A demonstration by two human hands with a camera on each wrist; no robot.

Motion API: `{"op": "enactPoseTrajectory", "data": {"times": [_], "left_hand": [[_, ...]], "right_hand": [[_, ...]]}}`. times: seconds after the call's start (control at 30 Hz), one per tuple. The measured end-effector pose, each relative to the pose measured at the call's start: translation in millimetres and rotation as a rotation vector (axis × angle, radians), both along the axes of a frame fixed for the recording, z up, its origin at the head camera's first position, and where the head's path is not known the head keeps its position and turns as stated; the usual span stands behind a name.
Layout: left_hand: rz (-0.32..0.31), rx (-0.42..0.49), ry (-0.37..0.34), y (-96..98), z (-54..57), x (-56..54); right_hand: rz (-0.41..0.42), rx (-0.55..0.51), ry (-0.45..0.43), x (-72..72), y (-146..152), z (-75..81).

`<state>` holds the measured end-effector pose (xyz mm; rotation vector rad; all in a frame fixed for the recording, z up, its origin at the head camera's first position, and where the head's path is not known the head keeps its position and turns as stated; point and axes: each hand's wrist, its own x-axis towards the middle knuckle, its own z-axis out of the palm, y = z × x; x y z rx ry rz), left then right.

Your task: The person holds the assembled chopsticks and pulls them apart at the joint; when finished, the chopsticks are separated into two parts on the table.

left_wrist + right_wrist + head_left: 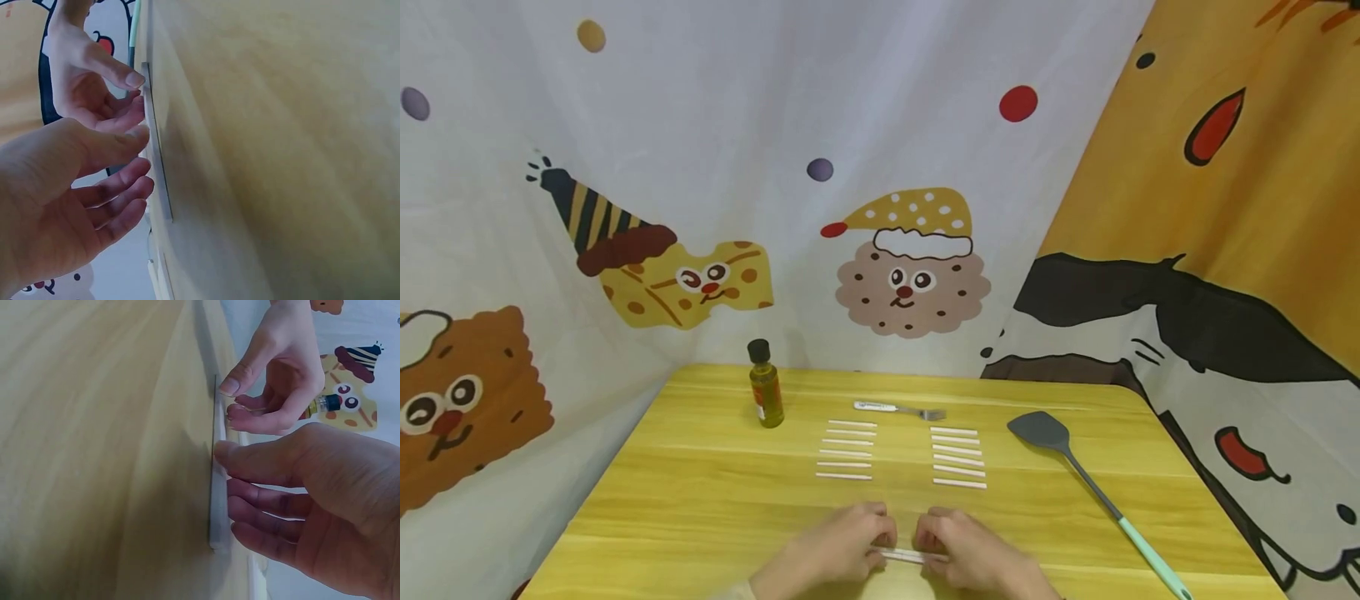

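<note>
Near the table's front edge, my left hand [853, 542] and right hand [966, 550] face each other across a slim white stick [907, 556]. Each hand pinches it near one end between thumb and fingertips. From the left wrist view, the stick [159, 156] lies low along the wooden table top, the left thumb against it. In the right wrist view, the right thumb touches the stick [218, 506]. A thin line runs along its length; I cannot tell whether it is one piece or two side by side.
Farther back, several similar sticks lie in a left column [846, 464] and a right column [958, 460]. Behind them is a fork [901, 410]. A dark-capped oil bottle [767, 396] stands at back left. A grey spatula [1086, 467] with mint handle lies at right.
</note>
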<state>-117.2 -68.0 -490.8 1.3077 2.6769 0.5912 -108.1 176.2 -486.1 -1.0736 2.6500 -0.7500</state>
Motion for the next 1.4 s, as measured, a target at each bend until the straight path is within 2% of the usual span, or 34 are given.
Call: {"op": "enactPoseTrajectory", "data": {"times": [0.17,0.33,0.57,0.8,0.93,1.17,1.4], "left_hand": [[-0.025,0.019,0.033,0.7,-5.1,0.6],[-0.046,0.042,0.064,0.8,-8.4,-1.4],[-0.055,0.070,0.085,2.1,-11.2,-4.6],[-0.044,0.069,0.127,6.7,-14.0,-8.3],[-0.023,0.062,0.127,9.2,-14.3,-9.7],[0.010,0.060,0.086,11.5,-11.7,-9.5],[0.064,0.111,0.048,10.1,-13.0,-11.7]], "right_hand": [[0.024,0.000,0.060,0.5,0,-6.2],[0.036,-0.046,0.053,-0.3,-1,-9.7],[0.107,-0.137,0.162,-4.2,-2,-18.2],[0.106,-0.135,0.205,-6.7,-5,-21.3],[0.088,-0.120,0.222,-7.1,-7,-21.0],[0.034,-0.077,0.218,-8.2,-8,-20.6],[0.016,-0.111,0.381,-11.9,-8,-21.7]]}}
